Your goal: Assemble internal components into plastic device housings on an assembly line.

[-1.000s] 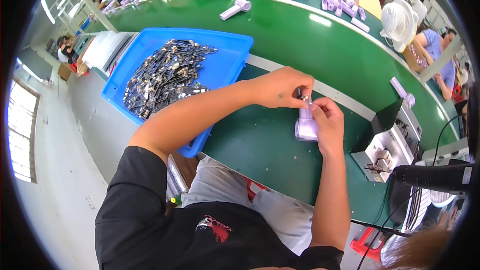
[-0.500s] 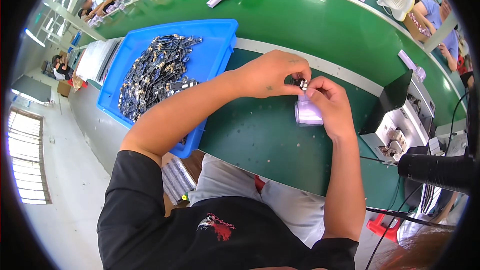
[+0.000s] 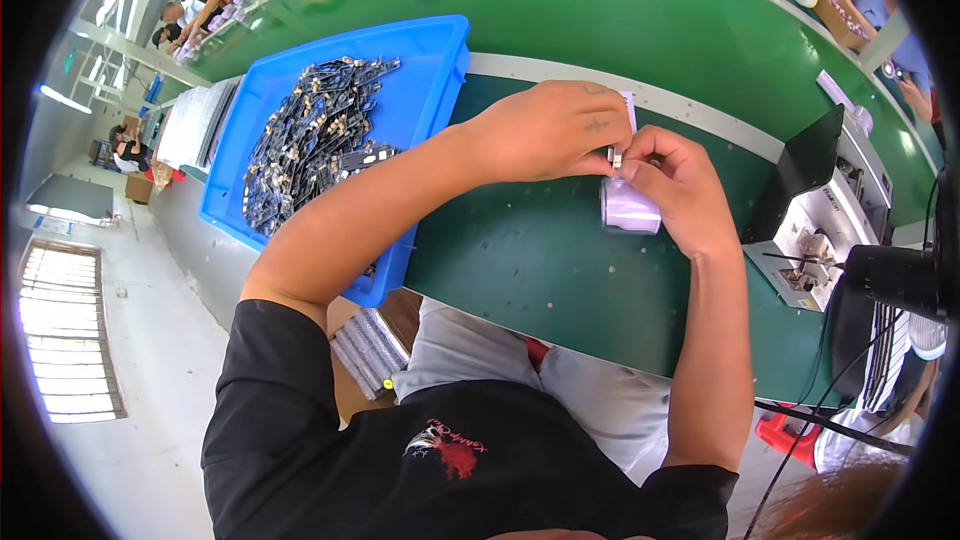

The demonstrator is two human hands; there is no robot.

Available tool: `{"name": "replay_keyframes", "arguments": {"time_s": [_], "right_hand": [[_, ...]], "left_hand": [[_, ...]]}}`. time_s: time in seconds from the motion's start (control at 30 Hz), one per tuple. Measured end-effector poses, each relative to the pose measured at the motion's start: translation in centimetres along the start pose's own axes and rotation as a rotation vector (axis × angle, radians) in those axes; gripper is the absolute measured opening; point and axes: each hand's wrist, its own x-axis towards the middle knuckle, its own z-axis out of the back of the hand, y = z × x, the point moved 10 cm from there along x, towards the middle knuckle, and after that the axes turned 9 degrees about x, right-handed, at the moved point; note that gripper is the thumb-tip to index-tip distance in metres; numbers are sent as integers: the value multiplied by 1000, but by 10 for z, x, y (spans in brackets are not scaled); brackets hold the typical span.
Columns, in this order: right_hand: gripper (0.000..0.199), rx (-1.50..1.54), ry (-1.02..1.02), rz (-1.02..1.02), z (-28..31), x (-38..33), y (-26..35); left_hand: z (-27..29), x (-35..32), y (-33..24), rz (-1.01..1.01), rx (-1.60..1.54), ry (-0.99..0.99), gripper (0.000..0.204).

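Head view, what differs from 0.5 s ago?

— Little: both hands stay together over the green table (image 3: 520, 270). The left hand (image 3: 545, 130) still pinches a small dark part (image 3: 614, 155); the right hand (image 3: 680, 185) grasps it too, cupping a pale lilac casing (image 3: 628, 208).

— And the blue tray (image 3: 420, 70)?

— At 10 o'clock, closer now.

Bright, even overhead light with white glare patches on the green table (image 3: 600, 10), daylight blowing out the window (image 3: 60, 330) at left, soft short shadows under the hands, sharp centre, heavy fisheye bending and black vignette at the rim.
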Motion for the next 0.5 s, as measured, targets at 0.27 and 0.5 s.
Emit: {"name": "replay_keyframes", "arguments": {"time_s": [0.27,0.5], "right_hand": [[3,-42,31,-24,3,0,-2],[3,-62,28,-15,4,0,-3]], "left_hand": [[-1,1,-8,-38,109,-34,33],[0,3,-11,-42,128,-45,32]]}}
